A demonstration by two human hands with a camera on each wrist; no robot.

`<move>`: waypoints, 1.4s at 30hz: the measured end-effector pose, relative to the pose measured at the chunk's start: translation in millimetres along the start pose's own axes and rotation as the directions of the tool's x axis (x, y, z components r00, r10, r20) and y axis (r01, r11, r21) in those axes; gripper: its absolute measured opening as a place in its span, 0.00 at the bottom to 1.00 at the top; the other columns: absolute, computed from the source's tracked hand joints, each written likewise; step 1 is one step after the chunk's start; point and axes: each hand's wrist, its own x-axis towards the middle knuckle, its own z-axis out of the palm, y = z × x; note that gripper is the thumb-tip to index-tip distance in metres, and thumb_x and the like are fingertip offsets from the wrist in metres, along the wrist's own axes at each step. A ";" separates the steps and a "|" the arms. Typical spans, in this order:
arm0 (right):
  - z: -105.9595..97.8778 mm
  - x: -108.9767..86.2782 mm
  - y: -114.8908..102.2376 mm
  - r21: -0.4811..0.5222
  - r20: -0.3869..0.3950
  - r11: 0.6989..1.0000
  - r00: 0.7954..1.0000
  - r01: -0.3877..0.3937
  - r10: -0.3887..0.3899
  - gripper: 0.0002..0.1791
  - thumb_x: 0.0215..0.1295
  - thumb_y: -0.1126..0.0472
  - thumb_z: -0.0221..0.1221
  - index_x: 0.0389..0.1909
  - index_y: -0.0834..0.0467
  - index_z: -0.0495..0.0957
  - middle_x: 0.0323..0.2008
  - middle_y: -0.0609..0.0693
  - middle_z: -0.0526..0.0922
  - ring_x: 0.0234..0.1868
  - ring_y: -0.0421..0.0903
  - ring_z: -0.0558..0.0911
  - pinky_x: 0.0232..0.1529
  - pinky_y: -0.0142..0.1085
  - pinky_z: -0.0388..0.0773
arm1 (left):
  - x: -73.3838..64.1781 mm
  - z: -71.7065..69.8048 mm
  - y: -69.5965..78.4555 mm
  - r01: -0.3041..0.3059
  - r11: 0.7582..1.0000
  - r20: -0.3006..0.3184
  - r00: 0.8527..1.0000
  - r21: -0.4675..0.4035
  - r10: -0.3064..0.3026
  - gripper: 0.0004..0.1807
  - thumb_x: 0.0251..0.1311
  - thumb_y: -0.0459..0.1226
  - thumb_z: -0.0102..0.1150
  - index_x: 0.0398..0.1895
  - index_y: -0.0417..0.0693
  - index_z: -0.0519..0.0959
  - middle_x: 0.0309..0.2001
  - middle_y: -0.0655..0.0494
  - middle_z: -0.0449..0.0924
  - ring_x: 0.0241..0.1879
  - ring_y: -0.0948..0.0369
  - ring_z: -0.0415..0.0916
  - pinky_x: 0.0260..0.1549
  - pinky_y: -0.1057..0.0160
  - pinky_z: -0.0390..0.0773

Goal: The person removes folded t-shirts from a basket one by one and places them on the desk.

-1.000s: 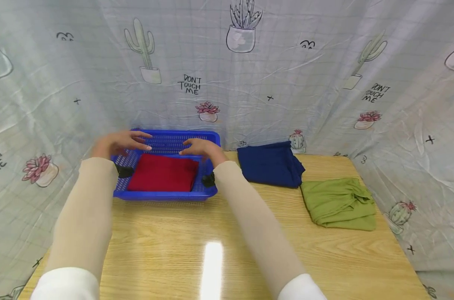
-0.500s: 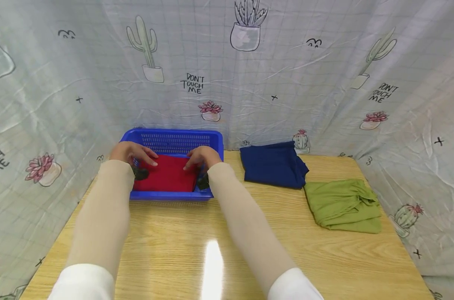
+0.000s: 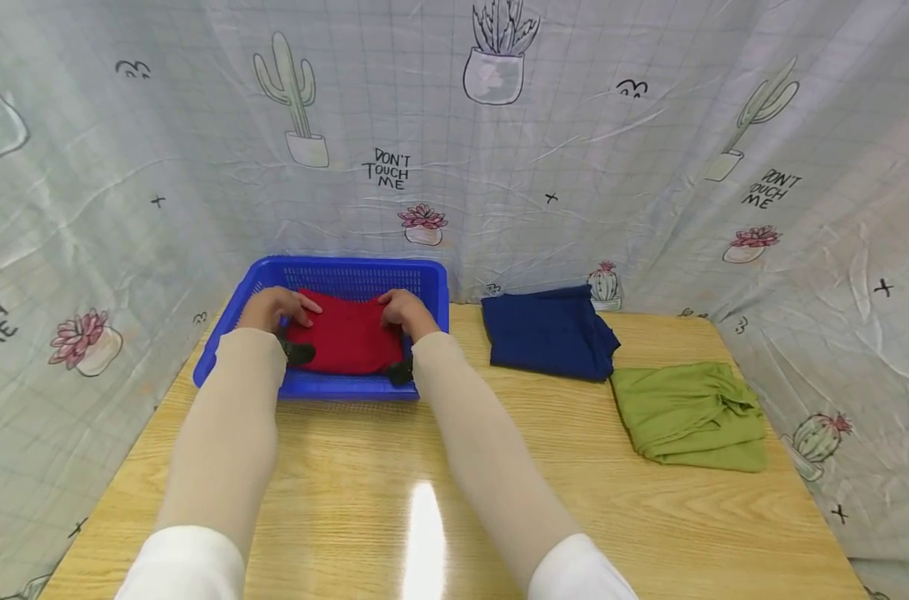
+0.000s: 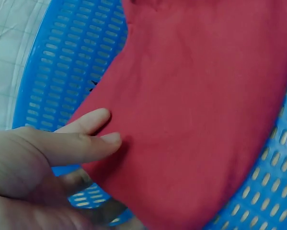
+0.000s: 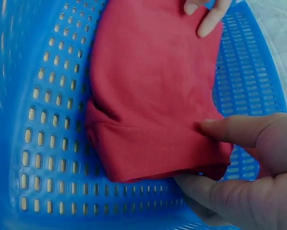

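A folded red cloth (image 3: 345, 337) is inside the blue plastic basket (image 3: 349, 387) at the left of the table, its far edge raised a little. My left hand (image 3: 283, 307) grips the cloth's left end, with the thumb on top and some fingers beneath, as the left wrist view shows. At the other end, my right hand (image 3: 407, 312) pinches the cloth between a thumb above and fingers below. In the right wrist view the cloth (image 5: 153, 96) sags between both hands over the slotted basket floor (image 5: 47, 143).
Right of the basket lies a folded navy cloth (image 3: 544, 332). A folded green cloth (image 3: 690, 417) is farther right, near the table's right edge. A patterned curtain (image 3: 334, 208) hangs behind and beside the wooden table (image 3: 334, 500).
Both hands have come down from above the basket onto the cloth's two ends and taken hold of it. The red cloth's far edge has risen, and the cloth has shifted slightly.
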 end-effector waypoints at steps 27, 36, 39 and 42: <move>-9.3 9.1 12.6 -0.004 0.258 0.996 0.963 -0.084 0.082 0.34 0.63 0.68 0.68 0.70 0.48 0.75 0.76 0.55 0.60 0.47 0.44 0.70 0.37 0.33 0.73 | 23.3 6.4 -24.8 -0.009 1.000 0.129 0.992 -0.027 0.013 0.35 0.75 0.36 0.54 0.81 0.43 0.53 0.77 0.35 0.45 0.49 0.58 0.69 0.41 0.68 0.77; -5.0 11.9 15.5 -0.010 0.154 0.998 0.986 0.064 -0.061 0.31 0.61 0.71 0.69 0.65 0.49 0.80 0.73 0.56 0.64 0.49 0.46 0.70 0.39 0.34 0.72 | 28.4 5.9 -29.9 0.005 0.999 0.098 0.995 -0.053 0.000 0.34 0.74 0.34 0.54 0.80 0.43 0.56 0.75 0.36 0.50 0.20 0.70 0.64 0.20 0.78 0.67; -5.7 12.5 15.6 0.028 0.116 0.988 0.981 0.155 -0.157 0.30 0.60 0.73 0.68 0.63 0.50 0.81 0.69 0.55 0.69 0.48 0.45 0.72 0.39 0.32 0.73 | 26.7 4.2 -30.9 -0.007 0.994 0.101 0.995 -0.105 0.018 0.35 0.74 0.32 0.53 0.80 0.42 0.54 0.73 0.38 0.54 0.33 0.67 0.71 0.29 0.75 0.76; -8.5 13.8 15.3 0.073 0.117 0.976 0.970 0.204 -0.212 0.31 0.59 0.75 0.67 0.63 0.50 0.81 0.67 0.54 0.71 0.49 0.45 0.73 0.42 0.32 0.77 | 24.9 2.8 -30.3 -0.018 0.990 0.094 0.995 -0.140 0.032 0.35 0.74 0.31 0.52 0.81 0.42 0.53 0.67 0.41 0.61 0.42 0.63 0.73 0.38 0.69 0.80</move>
